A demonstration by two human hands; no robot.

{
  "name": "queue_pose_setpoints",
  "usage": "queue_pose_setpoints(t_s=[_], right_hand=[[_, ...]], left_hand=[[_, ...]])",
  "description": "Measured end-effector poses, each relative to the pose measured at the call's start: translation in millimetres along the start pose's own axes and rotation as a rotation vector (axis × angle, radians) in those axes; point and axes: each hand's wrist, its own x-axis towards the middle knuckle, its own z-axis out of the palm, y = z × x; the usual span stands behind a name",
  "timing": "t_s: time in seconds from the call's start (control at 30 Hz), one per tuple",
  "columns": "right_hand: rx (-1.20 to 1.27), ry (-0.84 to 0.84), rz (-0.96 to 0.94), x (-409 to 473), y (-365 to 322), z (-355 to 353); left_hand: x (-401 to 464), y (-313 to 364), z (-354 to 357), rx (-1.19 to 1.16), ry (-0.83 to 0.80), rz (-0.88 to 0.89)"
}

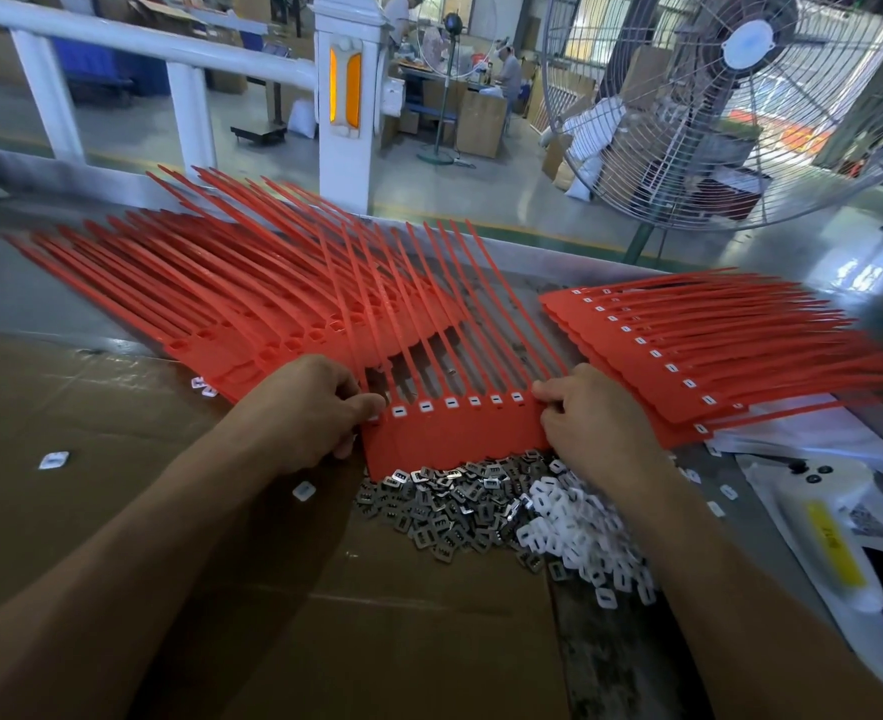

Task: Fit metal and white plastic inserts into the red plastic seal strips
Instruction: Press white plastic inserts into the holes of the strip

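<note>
From where I watch, the worktop fills the frame: a grey metal surface, its near half under flattened cardboard, with a big floor fan standing beyond its far edge. Across the left lies a fanned heap of unfilled red strips, sockets empty. On the right sits a stack of finished strips, each socket showing a white square. Between them, at centre, is the red seal sheet in hand, its tails pointing away and a row of white caps already seated along its head. My left hand pinches the sheet's left end, fingers closed on it at the last socket; my right hand grips the right edge, fingers curled shut around it. Just below the sheet lie the piles of metal inserts and white plastic inserts, touching each other, with a few strays on the cardboard. I judge this sheet to be at its closing step: the leftmost socket is hidden under my thumb, so I cannot tell if it is filled. The next move likely calls for pressing that cap home, then carrying the sheet right onto the finished stack.
</note>
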Motion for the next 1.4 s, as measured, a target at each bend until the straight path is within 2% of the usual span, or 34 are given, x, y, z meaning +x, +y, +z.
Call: queue_pose_setpoints(t_s=[0.07, 0.27, 0.33, 0.53, 0.6, 0.67, 0.83, 1.07, 1.4], right_hand=[[-0.014, -0.019, -0.008, 0, -1, -2], [-0.256, -0.032, -0.008, 1, -18, -4], [-0.211, -0.049, -0.009, 0, -16, -4], [0.279, -0.049, 0.102, -3, 11, -14], [0.341, -0.029, 0.113, -4, 20, -19], [0.332, -0.042, 0.110, -7, 27, -25], [0.374, -0.235, 0.086, -13, 32, -41], [0.283, -0.346, 0.093, -16, 33, -50], [0.224, -0.355, 0.130, -17, 31, -55]], left_hand=[[0, 0, 0, -0.003, 0.001, -0.006], [-4, 2, 0, 0.000, 0.010, -0.006], [-5, 2, -1, 0.000, 0.016, 0.007], [-3, 1, -2, -0.034, 0.005, 0.007], [-1, 1, -2, -0.050, -0.006, 0.002], [0, 0, -3, -0.058, -0.006, 0.009], [3, -4, -3, -0.079, 0.003, 0.022], [5, -7, -4, -0.097, 0.014, 0.001], [5, -5, -4, -0.111, -0.012, -0.022]])
